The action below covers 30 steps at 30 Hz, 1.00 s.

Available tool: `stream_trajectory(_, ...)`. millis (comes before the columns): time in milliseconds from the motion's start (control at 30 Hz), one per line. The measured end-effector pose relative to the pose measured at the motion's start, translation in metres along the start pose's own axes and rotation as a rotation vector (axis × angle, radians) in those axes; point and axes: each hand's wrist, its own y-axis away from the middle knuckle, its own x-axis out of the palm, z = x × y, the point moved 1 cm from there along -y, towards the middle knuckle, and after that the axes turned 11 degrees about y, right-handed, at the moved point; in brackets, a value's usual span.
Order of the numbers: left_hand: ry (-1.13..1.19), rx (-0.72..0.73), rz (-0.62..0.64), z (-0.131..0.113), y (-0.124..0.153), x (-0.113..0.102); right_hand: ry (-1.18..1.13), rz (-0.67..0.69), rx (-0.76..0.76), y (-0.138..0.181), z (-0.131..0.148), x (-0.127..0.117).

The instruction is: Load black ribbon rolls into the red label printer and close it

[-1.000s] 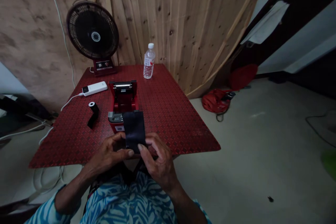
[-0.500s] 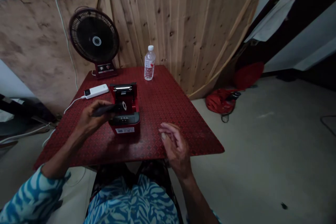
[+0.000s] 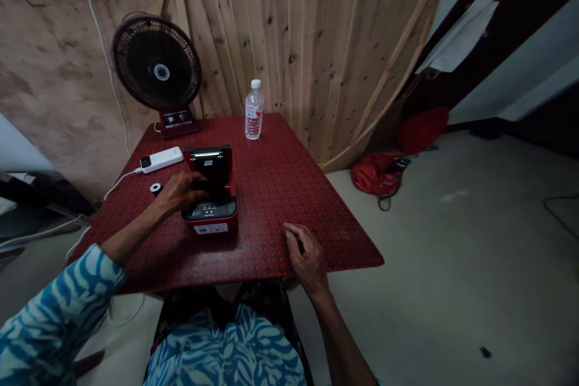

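Note:
A small red printer (image 3: 212,217) stands on the red table (image 3: 271,193) with its lid (image 3: 208,160) raised. My left hand (image 3: 181,190) reaches into its open bay from the left. The fingers are curled round a dark paper roll, which the hand mostly hides. My right hand (image 3: 305,253) rests on the table near the front edge, right of the printer. Its fingers are curled under and hold nothing. A second small dark roll (image 3: 156,188) lies on the table just left of my left hand.
A white power bank (image 3: 161,159) with a cable lies behind the roll. A black desk fan (image 3: 157,66) and a water bottle (image 3: 254,110) stand at the table's back. Wooden boards lean on the wall. A red bag (image 3: 375,174) lies on the floor at the right.
My hands parted from the dark strip held in front of me. The left carried the roll over to the printer and into its bay. The right dropped onto the table.

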Motion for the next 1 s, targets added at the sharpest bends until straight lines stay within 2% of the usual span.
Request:
stream_trajectory(167, -0.293, -0.034, 0.112, -0.004, -0.021, 0.002, 0.008, -0.008, 0.005, 0.000, -0.001, 0.001)
stream_trajectory(367, -0.280, -0.053, 0.122, -0.001, -0.031, 0.001, 0.003, -0.006, 0.015, 0.003, -0.003, 0.001)
stream_trajectory(433, -0.237, -0.053, 0.122, 0.000, -0.025, -0.002, 0.002, -0.006, 0.020, 0.004, -0.003, 0.001)
stream_trajectory(500, -0.082, -0.037, 0.108, -0.002, -0.016, -0.006, 0.005, -0.003, 0.021, 0.005, -0.003, 0.001)
stream_trajectory(600, 0.233, 0.005, 0.006, -0.010, 0.001, -0.012, 0.017, -0.010, 0.009, 0.006, -0.003, 0.001)
stream_trajectory(667, 0.313, 0.014, -0.080, -0.018, 0.012, -0.014, 0.029, -0.015, -0.003, 0.005, -0.003, 0.001)
stream_trajectory(767, 0.276, 0.047, -0.140, -0.027, 0.028, -0.014, 0.050, -0.016, -0.013, 0.005, -0.001, 0.001)
stream_trajectory(1000, -0.049, 0.353, -0.113, -0.019, 0.059, 0.001, 0.055, -0.009, -0.010, 0.006, -0.003, 0.002)
